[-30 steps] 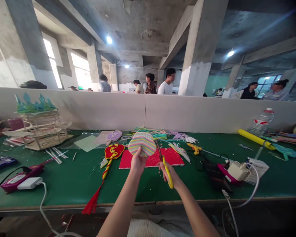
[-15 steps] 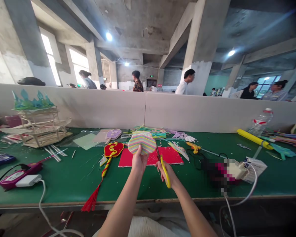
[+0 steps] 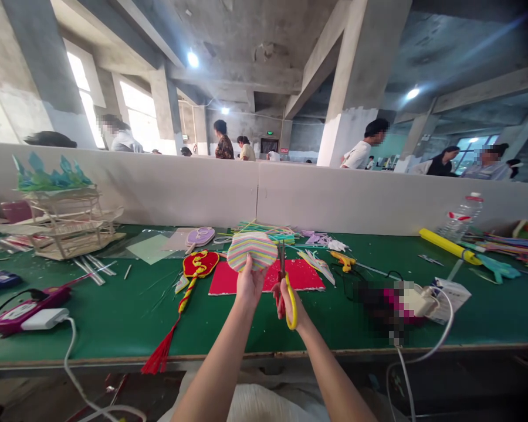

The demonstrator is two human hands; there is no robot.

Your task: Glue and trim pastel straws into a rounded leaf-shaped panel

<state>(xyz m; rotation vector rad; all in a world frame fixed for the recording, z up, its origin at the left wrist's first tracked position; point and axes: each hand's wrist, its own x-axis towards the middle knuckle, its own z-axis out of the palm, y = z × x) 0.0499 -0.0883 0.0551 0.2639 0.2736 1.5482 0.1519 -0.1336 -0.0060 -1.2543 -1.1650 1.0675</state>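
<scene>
My left hand [image 3: 250, 286] pinches the lower edge of a flat, rounded piece with pastel stripes [image 3: 252, 251], held up above the table. In my right hand [image 3: 294, 305] is a pair of scissors [image 3: 292, 302] with yellow and red handles, blades pointing up just right of the striped piece. Beneath both hands lies a red rectangular sheet [image 3: 303, 278] with pale specks on it. To the left rests a red fan-shaped piece [image 3: 201, 264] with yellow trim, a twisted yellow handle and a red tassel [image 3: 161, 350].
Colourful strips [image 3: 264, 230] lie at the back, near a purple fan-shaped piece [image 3: 200, 237]. A yellow glue gun [image 3: 343, 261] is at right, a water bottle [image 3: 464, 217] farther right. A tiered stick model [image 3: 66, 225] and a purple power strip [image 3: 26, 310] stand left. A pale partition [image 3: 193, 190] runs behind.
The scissors have turned more upright and their blades now stand clear of the striped piece's edge. The striped piece stays in my left hand. People behind the partition have shifted.
</scene>
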